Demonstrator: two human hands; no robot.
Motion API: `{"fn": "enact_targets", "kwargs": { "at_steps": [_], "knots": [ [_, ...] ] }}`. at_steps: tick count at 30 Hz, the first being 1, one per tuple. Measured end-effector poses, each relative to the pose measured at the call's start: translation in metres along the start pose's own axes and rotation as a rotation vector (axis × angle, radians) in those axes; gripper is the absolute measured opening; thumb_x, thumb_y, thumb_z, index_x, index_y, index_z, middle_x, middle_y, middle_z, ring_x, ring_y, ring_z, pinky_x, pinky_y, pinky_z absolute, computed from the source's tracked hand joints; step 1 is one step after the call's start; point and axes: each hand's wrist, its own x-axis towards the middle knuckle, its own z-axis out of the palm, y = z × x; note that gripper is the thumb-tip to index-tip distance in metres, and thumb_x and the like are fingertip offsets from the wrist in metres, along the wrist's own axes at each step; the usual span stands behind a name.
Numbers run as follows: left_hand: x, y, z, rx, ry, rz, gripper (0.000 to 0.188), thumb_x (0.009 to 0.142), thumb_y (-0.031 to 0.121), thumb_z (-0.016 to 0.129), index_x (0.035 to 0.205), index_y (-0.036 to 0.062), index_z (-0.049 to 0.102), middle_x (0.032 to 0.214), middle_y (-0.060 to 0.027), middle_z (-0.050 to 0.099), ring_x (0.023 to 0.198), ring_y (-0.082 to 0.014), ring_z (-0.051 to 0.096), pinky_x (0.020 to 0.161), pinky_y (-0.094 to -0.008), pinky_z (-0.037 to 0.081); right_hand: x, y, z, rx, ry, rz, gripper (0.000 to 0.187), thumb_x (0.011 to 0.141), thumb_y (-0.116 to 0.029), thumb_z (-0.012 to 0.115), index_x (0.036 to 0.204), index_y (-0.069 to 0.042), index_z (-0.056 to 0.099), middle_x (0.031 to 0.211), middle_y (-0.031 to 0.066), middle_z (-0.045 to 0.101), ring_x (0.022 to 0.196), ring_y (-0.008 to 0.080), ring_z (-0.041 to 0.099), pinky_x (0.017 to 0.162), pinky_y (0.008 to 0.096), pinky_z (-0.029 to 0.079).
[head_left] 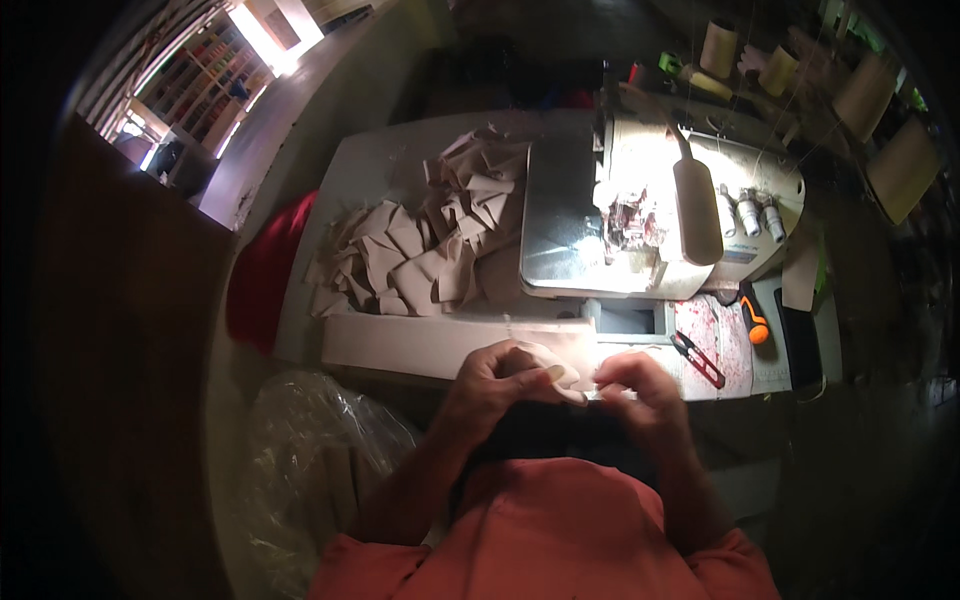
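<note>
My left hand [492, 382] is closed around a small folded piece of beige fabric [556, 372], its thumb pressed on top, just above the table's front edge. Beside the fabric's right end, my right hand [645, 390] has its fingers curled into a pinch. Whatever sits between those fingertips is too small to make out. Beyond my hands stands an overlock sewing machine [740, 180], its needle area brightly lit. A loose heap of cut beige fabric pieces [420, 255] lies to the left of the machine's metal plate [560, 215].
Red-handled thread snips [700, 360] and an orange-and-black screwdriver [755, 318] lie right of my hands. A long beige strip [400, 342] runs along the front edge. A clear plastic bag [300, 440] hangs lower left, below red cloth [265, 275]. Thread cones [865, 95] stand back right.
</note>
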Motion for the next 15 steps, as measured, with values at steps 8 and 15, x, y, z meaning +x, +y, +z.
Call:
{"fn": "enact_targets", "kwargs": {
  "at_steps": [8, 15],
  "knots": [
    [-0.006, -0.007, -0.008, -0.164, -0.135, -0.011, 0.021, 0.079, 0.014, 0.060, 0.070, 0.0063, 0.043, 0.069, 0.0000, 0.050, 0.063, -0.0046, 0.047, 0.056, -0.0178, 0.042, -0.003, 0.002, -0.002, 0.279, -0.002, 0.295, 0.007, 0.080, -0.007, 0.055, 0.080, 0.000, 0.053, 0.072, 0.0018, 0.055, 0.064, 0.0059, 0.049, 0.058, 0.0209, 0.040],
    [-0.010, -0.003, -0.009, -0.424, 0.120, -0.052, 0.015, 0.083, 0.011, 0.052, 0.090, 0.0079, 0.040, 0.078, -0.0042, 0.049, 0.065, -0.0081, 0.050, 0.057, -0.0204, 0.045, -0.005, 0.029, -0.007, 0.709, 0.146, 0.349, 0.009, 0.083, -0.010, 0.051, 0.086, -0.001, 0.051, 0.079, 0.0043, 0.056, 0.067, 0.0076, 0.051, 0.065, 0.0210, 0.043]
  ]
}}
